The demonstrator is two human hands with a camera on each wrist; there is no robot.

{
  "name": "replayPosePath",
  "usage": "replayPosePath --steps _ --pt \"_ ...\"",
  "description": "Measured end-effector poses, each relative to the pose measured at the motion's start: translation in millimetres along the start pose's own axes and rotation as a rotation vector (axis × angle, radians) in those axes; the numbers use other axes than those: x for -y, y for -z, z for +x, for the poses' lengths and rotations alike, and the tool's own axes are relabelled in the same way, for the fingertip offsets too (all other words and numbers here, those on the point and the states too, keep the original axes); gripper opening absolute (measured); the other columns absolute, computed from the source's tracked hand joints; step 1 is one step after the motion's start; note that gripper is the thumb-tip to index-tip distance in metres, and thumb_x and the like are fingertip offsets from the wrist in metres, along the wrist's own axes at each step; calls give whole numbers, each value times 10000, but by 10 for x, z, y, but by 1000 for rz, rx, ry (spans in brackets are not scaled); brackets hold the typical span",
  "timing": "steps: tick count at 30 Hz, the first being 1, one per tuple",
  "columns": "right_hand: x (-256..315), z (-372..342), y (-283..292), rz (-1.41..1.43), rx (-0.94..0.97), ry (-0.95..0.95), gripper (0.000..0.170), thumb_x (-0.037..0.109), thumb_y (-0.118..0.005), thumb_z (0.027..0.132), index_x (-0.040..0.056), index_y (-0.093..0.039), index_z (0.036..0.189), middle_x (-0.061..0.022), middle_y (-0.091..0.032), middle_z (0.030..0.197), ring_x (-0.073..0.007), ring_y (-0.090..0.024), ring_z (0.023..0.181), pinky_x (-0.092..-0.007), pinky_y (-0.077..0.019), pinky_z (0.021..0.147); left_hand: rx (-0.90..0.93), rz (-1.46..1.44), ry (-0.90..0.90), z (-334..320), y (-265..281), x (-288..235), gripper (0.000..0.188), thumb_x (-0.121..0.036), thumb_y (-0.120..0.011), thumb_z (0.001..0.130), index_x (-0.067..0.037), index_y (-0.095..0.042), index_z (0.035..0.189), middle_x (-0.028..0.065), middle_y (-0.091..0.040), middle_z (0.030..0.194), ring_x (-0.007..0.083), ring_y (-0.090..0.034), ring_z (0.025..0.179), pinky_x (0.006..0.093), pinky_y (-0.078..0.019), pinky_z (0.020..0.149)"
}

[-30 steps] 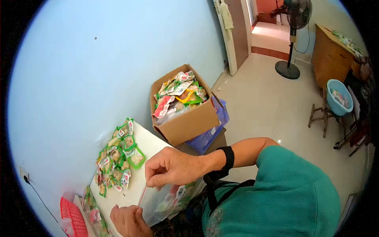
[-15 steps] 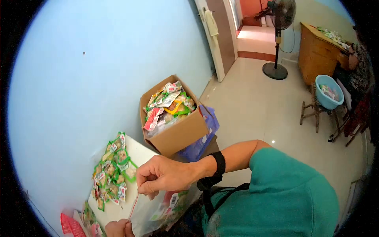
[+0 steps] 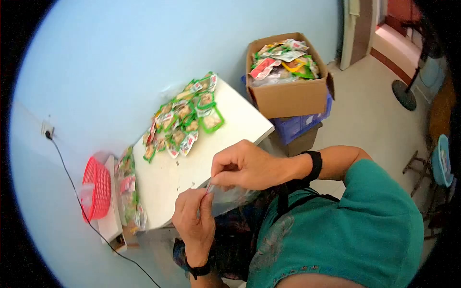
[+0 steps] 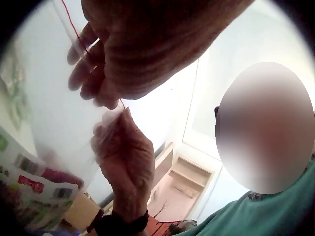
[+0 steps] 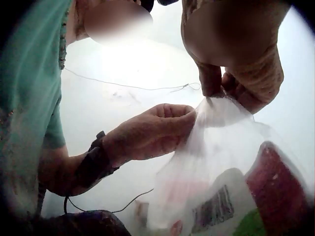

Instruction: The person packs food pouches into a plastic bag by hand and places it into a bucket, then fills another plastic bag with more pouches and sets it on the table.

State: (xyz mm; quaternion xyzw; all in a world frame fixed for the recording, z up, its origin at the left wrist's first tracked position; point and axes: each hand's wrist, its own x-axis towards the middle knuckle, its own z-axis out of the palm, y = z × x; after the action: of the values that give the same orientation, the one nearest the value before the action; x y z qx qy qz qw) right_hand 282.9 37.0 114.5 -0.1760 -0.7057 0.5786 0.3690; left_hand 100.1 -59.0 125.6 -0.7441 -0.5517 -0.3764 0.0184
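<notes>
Left hand (image 3: 194, 218) and right hand (image 3: 252, 165) nearly meet, each pinching the red-lined top edge of a clear plastic bag (image 5: 206, 147). The bag is by the person's lap, beside a white table (image 3: 235, 122), with printed packets (image 5: 214, 211) inside. Green-edged food packets (image 3: 185, 113) lie piled on the tabletop, near a packet-filled cardboard box (image 3: 293, 98).

Clear bag (image 5: 209, 140): gathered at top
Printed packets (image 5: 219, 206): inside bag
Left hand (image 5: 152, 130): pinching bag's left edge
Right hand (image 5: 238, 51): gripping bag's top
Green shirt (image 5: 29, 78): well left of bag
</notes>
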Motion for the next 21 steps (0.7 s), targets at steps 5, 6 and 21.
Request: replayPosePath --steps 5,6,21 --pt "-85 45 -179 83 6 -27 107 104 -661 871 3 -655 836 -34 -653 697 -59 -582 630 -220 -472 555 -87 -16 63 -132 135 -3 87 -9 -710 800 -6 -666 875 114 -649 799 254 -625 735 322 -493 670" --pt "-102 56 -187 58 32 -10 86 86 -658 882 3 -655 861 -24 -655 736 -53 -581 668 -216 -478 587 -102 -26 76 -157 165 0 98 -15 -724 790 -18 -670 871 105 -643 791 267 -619 736 330 -494 665" --pt "-413 110 -381 31 180 -65 72 75 -685 872 6 -676 853 8 -650 757 -35 -570 677 -201 -459 567 -101 -33 40 -559 95 264 98 -70 -707 807 -32 -670 890 118 -654 806 297 -642 725 367 -518 625"
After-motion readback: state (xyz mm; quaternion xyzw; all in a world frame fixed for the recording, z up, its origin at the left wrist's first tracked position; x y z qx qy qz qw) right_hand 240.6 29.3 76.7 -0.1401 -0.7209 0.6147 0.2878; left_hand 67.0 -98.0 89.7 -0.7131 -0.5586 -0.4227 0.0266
